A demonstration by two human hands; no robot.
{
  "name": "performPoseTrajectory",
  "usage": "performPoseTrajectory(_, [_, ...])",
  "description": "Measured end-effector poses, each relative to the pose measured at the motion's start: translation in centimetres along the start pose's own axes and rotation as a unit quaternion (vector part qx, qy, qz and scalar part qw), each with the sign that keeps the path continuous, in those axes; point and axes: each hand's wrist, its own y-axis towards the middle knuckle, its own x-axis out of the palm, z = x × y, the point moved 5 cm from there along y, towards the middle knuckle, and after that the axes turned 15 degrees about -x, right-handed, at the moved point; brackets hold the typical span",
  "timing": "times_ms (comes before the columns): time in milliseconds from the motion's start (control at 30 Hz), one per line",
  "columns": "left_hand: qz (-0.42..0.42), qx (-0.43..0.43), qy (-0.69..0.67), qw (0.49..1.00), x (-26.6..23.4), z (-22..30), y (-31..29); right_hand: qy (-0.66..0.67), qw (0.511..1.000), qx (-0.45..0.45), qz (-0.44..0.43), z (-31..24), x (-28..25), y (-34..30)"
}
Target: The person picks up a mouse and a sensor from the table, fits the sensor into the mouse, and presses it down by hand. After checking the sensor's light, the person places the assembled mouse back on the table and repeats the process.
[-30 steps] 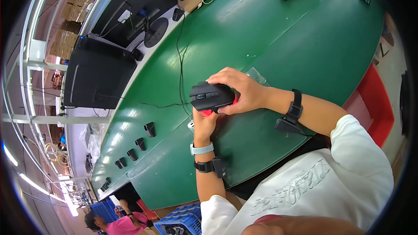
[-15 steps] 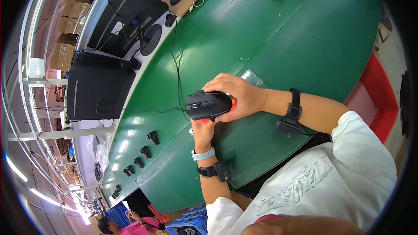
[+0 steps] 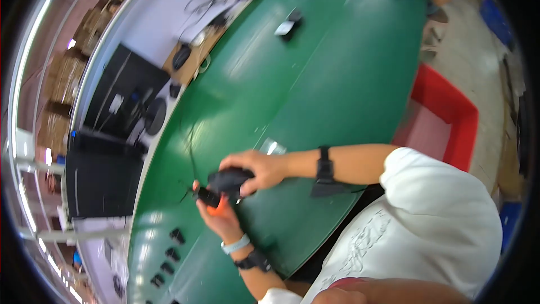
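A black computer mouse (image 3: 229, 182) is gripped in my right hand (image 3: 264, 168), fingers over its top and thumb at its near side. Just below and left of it, my left hand (image 3: 226, 224) pinches a small black block-like piece (image 3: 207, 196). Something bright orange (image 3: 217, 208) shows at the base of that piece; blur hides what it is. Both hands are over the green table (image 3: 315, 95), close together. A small clear plastic piece (image 3: 273, 146) lies beyond my right wrist.
Several small black pieces (image 3: 172, 254) stand in a row at lower left. Monitors (image 3: 104, 177) line the left edge, with another mouse (image 3: 181, 56) on a wooden board. A black-and-white box (image 3: 286, 28) sits farther up the table. A red bin (image 3: 450, 107) stands at right.
My hands have drawn apart; the left holds a small black piece while the right keeps the mouse. The view has swung, showing more of the table's far end and the red bin.
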Motion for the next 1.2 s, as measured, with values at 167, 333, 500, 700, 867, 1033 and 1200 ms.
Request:
performPoseTrajectory(167, [-0.019, 0.064, 0.120, 0.991, -4.5, 0.6, 0.1, -0.047, 0.947, -0.181, -0.263, -0.9, 6.0, -1.2])
performPoseTrajectory(333, [0.008, 0.077, 0.096, 0.992, -3.1, 0.6, -0.9, -0.097, 0.942, -0.148, -0.286, -1.4, 5.7, -1.7])
performPoseTrajectory(500, [0.024, 0.067, 0.162, 0.984, -2.2, 0.2, -0.8, -0.133, 0.948, -0.262, -0.122, -3.6, 3.8, -0.2])
performPoseTrajectory(700, [-0.020, 0.054, 0.251, 0.966, -2.4, -0.5, -0.5, -0.323, 0.914, -0.244, 0.026, -3.2, 2.0, 0.3])
performPoseTrajectory(867, [-0.002, 0.061, 0.274, 0.960, -3.2, -1.1, -0.1, -0.335, 0.914, -0.212, -0.084, -0.4, 2.7, -0.1])
performPoseTrajectory(1033, [-0.001, 0.069, 0.277, 0.958, -3.5, -1.1, -0.3, -0.287, 0.931, -0.196, -0.112, -0.3, 3.3, -0.2])
performPoseTrajectory(1200, [-0.019, 0.041, 0.268, 0.962, -2.9, -1.1, 0.1, -0.254, 0.941, -0.186, -0.124, 0.1, 3.1, -0.3])
